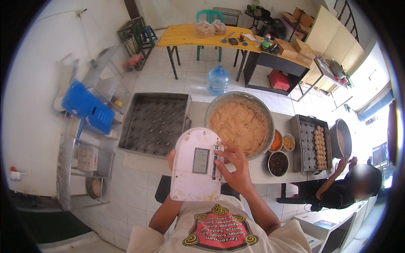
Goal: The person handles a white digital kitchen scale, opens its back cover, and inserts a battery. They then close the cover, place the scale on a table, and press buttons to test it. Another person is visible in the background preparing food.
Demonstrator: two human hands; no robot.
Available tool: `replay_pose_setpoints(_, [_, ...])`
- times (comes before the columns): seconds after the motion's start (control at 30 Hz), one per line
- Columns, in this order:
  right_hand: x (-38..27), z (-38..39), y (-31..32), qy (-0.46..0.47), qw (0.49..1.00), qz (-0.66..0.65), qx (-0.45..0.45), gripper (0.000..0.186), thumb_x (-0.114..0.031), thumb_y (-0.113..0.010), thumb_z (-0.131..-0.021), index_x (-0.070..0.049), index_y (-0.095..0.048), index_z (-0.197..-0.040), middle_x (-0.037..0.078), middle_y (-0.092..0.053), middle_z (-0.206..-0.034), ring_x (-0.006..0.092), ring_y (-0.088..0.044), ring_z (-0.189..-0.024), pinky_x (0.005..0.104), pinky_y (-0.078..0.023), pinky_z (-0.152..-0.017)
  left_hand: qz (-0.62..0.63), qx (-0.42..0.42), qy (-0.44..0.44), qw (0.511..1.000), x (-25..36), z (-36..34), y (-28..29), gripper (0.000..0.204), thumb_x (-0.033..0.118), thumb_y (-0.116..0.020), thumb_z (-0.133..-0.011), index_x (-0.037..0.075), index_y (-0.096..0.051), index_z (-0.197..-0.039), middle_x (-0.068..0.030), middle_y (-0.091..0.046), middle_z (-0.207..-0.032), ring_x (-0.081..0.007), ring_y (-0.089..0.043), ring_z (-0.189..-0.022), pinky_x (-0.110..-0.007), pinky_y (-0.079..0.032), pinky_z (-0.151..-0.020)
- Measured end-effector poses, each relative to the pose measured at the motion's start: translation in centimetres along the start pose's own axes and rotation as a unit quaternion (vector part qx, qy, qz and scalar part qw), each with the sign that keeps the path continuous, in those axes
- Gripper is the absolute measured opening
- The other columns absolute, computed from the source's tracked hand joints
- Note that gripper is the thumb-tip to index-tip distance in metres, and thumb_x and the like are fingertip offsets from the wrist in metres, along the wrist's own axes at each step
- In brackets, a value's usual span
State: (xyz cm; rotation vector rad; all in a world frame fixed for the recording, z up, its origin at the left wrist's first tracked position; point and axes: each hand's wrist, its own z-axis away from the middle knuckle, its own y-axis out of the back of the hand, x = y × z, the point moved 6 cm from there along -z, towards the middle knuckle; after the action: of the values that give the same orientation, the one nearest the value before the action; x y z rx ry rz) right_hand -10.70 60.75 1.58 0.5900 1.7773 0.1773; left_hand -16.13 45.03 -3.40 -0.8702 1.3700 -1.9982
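Observation:
A white kitchen scale is held up in front of my chest, its underside facing me. A grey label and a narrow uncovered battery slot show on its back. My left hand grips the scale's left edge; most of that hand is hidden behind it. At the right edge, the thumb and fingers of my right hand press on the slot. Beyond the scale stands a large metal bowl of pale orange-brown dough or batter. To its left lies a perforated metal steamer tray with nothing on it.
Small bowls of orange shreds, yellowish pieces and dark filling stand right of the big bowl. Farther right, a steamer tray holds dough balls, near a co-worker. A blue water jug stands before a yellow table.

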Motion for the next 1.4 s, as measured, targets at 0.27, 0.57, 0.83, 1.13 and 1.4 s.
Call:
replay_pose_setpoints(0.27, [-0.5,-0.4,-0.2,-0.011,1.000,-0.010,-0.005,0.031,-0.002,-0.077,-0.085,-0.007,-0.074,-0.115,0.012,-0.059,-0.133,0.0217,-0.064,-0.106,0.0305,-0.057,-0.078,0.036,-0.035,0.012,0.999,0.5,-0.5,0.4,0.088,0.067,-0.044,-0.088,0.004,-0.042,-0.149,-0.0237,-0.055,-0.140,-0.0394,-0.062,-0.118,-0.053,-0.054,-0.096])
replay_pose_setpoints(0.57, [3.4,0.6,0.0,-0.107,0.991,-0.075,0.034,0.017,-0.009,-0.072,-0.091,-0.003,-0.071,-0.106,0.013,-0.065,-0.123,0.0195,-0.066,-0.102,0.0312,-0.056,-0.077,0.053,-0.019,-0.047,0.997,2.2,0.2,2.1,0.079,0.064,-0.050,-0.092,0.006,-0.050,-0.145,-0.0184,-0.057,-0.141,-0.0355,-0.061,-0.120,-0.049,-0.051,-0.102])
replay_pose_setpoints(0.83, [25.4,8.2,-11.8,-0.198,0.934,0.241,-0.174,0.034,-0.017,-0.072,-0.082,-0.002,-0.059,-0.109,0.022,-0.062,-0.117,0.0421,-0.068,-0.097,0.0479,-0.058,-0.077,0.031,-0.067,-0.112,0.991,7.7,-0.9,10.3,0.072,0.062,-0.049,-0.096,0.010,-0.053,-0.145,-0.0145,-0.056,-0.146,-0.0344,-0.060,-0.124,-0.050,-0.050,-0.105])
replay_pose_setpoints(1.13, [27.8,9.7,-12.5,-0.243,0.953,0.104,-0.148,0.044,-0.010,-0.076,-0.076,0.000,-0.058,-0.114,0.016,-0.070,-0.092,0.0315,-0.071,-0.081,0.0403,-0.057,-0.073,0.056,0.031,-0.177,0.982,7.9,0.4,9.4,0.073,0.060,-0.049,-0.095,0.007,-0.052,-0.145,-0.0187,-0.056,-0.143,-0.0362,-0.062,-0.121,-0.051,-0.051,-0.103])
replay_pose_setpoints(1.4, [11.4,3.8,2.3,-0.246,0.942,-0.213,-0.085,0.022,-0.007,-0.073,-0.093,-0.002,-0.064,-0.112,0.002,-0.068,-0.085,0.0094,-0.064,-0.075,0.0255,-0.050,-0.064,0.040,0.027,-0.100,0.994,6.1,1.2,6.0,0.073,0.058,-0.048,-0.094,0.005,-0.052,-0.144,-0.0198,-0.059,-0.140,-0.0367,-0.063,-0.119,-0.050,-0.052,-0.102])
